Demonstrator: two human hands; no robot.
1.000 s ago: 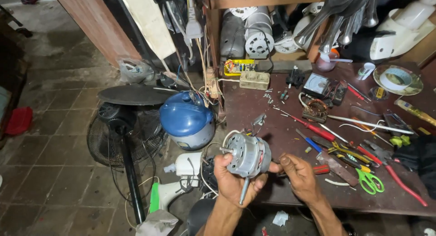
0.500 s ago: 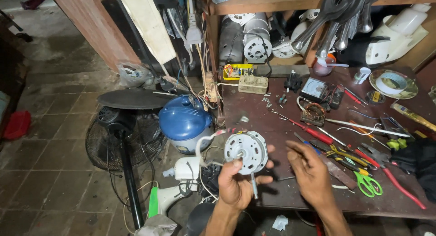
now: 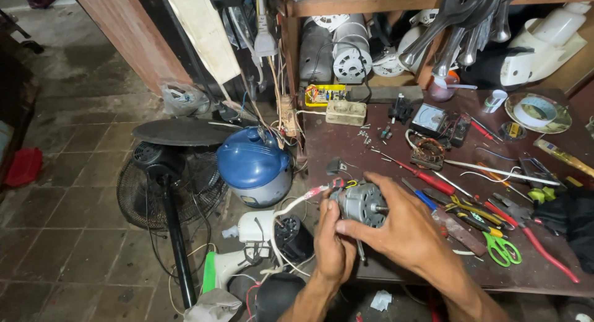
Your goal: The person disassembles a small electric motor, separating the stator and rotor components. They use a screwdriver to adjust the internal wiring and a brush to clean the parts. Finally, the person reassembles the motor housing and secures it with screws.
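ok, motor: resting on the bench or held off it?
Held off it. Both hands grip the grey fan motor above the bench's front edge: left hand beneath, right hand wrapped over its side. White wires trail down from it.

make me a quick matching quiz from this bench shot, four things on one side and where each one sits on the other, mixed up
Things:
1. small fan motor
2. scissors with green handles
3. blue rounded appliance
4. roll of tape

Places:
A. on the floor, left of the bench
B. far right of the bench top, on a round dish
C. held between the left hand and right hand
D. on the bench top, right of the right hand

Pairs: 1-C, 2-D, 3-A, 4-B
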